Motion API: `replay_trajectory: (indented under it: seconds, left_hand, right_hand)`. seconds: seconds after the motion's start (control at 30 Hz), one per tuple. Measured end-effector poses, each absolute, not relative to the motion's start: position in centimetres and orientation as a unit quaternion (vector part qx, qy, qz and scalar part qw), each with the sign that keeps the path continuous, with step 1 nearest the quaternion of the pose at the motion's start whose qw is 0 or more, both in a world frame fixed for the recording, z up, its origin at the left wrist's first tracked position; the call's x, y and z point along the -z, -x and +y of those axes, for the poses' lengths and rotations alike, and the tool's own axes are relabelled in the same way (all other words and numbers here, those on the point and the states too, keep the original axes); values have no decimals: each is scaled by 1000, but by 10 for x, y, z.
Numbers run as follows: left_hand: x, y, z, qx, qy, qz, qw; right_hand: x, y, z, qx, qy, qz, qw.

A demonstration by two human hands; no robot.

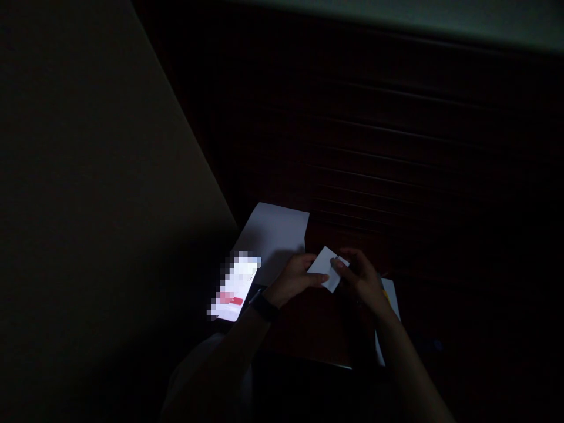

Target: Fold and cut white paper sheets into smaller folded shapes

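A small folded piece of white paper (324, 267) is held up between both hands over the dark wooden table. My left hand (298, 275), with a dark band on its wrist, pinches the paper's left and lower edge, thumb on top. My right hand (359, 275) grips its right side, with the thumb pressing on the face near a small fold or flap. The light is dim, so the fingers beneath the paper are hidden.
A larger white sheet (282, 229) lies behind my left hand. A lit phone screen (235, 288), partly pixelated, glows at the left. Another white sheet (391, 291) with a yellow spot lies under my right forearm. The table's front edge (326, 365) catches some light; a pale wall (88, 176) rises at left.
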State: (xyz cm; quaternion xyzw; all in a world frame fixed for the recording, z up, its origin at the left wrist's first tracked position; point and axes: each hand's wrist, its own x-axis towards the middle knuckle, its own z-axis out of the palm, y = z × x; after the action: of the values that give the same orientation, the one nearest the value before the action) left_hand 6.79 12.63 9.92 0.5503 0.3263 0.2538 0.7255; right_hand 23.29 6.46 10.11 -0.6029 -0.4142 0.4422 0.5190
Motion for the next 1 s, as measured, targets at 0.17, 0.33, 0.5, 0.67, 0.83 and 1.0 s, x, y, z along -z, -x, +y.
replay_trajectory:
  seconds: [0.17,0.33,0.5,0.67,0.83,1.0]
  left_hand:
    - [-102,-70,126,-257,-548,328,725]
    - [-106,-70,125,-248,-544,322,734]
    - [-105,-73,123,-254,-520,330,746]
    - [-94,-77,121,-249,-523,343,739]
    - [-87,-77,120,-245,-530,345,735]
    - [-91,-78,120,-249,-535,331,737]
  right_hand:
    - [-102,-235,65,-426,628,-431,488]
    - [-101,-235,68,-362,657,-466,469]
    - [-98,-233,68,-319,677,-481,457]
    - [-93,-229,68,-293,684,-492,452]
    - [-94,-228,68,-267,683,-516,443]
    - [-96,-232,67,-255,700,-508,432]
